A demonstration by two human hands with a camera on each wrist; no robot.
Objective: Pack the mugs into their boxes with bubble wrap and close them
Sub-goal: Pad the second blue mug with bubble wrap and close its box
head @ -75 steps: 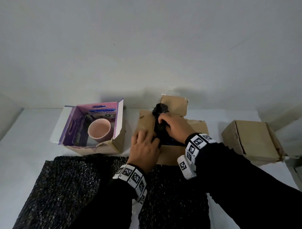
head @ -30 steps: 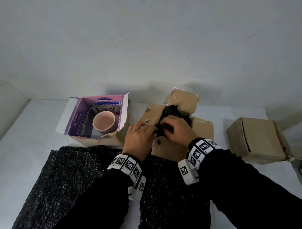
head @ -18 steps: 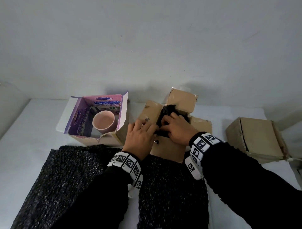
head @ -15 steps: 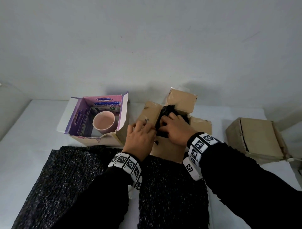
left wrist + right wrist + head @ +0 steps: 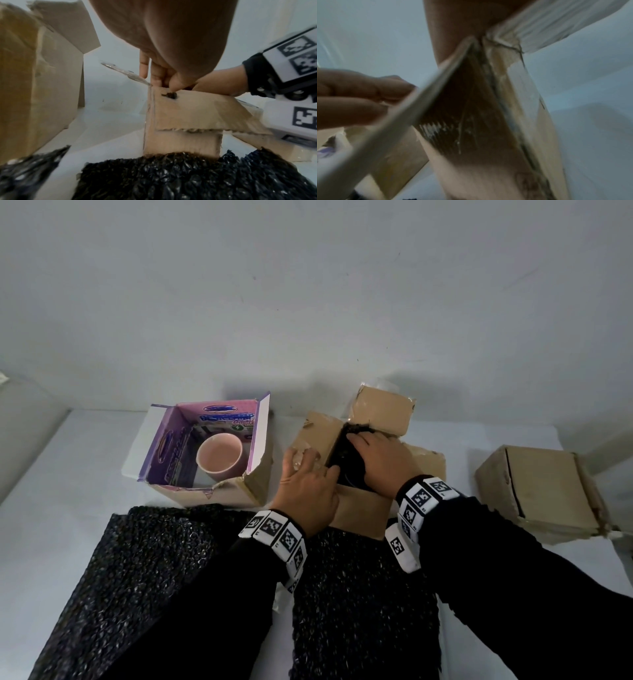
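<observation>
An open brown box (image 5: 359, 510) stands mid-table with its flaps spread. Inside it sits a mug bundle wrapped in black bubble wrap (image 5: 344, 462). My right hand (image 5: 380, 463) lies over the bundle, fingers stretched forward, and presses down on it. My left hand (image 5: 308, 484) holds the box's left flap (image 5: 317, 428), with its fingers (image 5: 154, 70) on the outside and the thumb at the box's front corner. The right wrist view is blurred and shows only cardboard and the left fingers (image 5: 359, 97). A pink mug (image 5: 219, 457) stands unwrapped in an open purple box (image 5: 171, 446) to the left.
A closed brown box (image 5: 541, 494) sits at the right. Two sheets of black bubble wrap (image 5: 147, 570) (image 5: 363, 594) lie flat on the near half of the white table (image 5: 68, 491), under my forearms. A grey wall rises right behind the boxes.
The wrapped bundle has sunk deeper into the brown box under my right hand. My left hand has shifted from the front of the box to the left flap, which now stands higher.
</observation>
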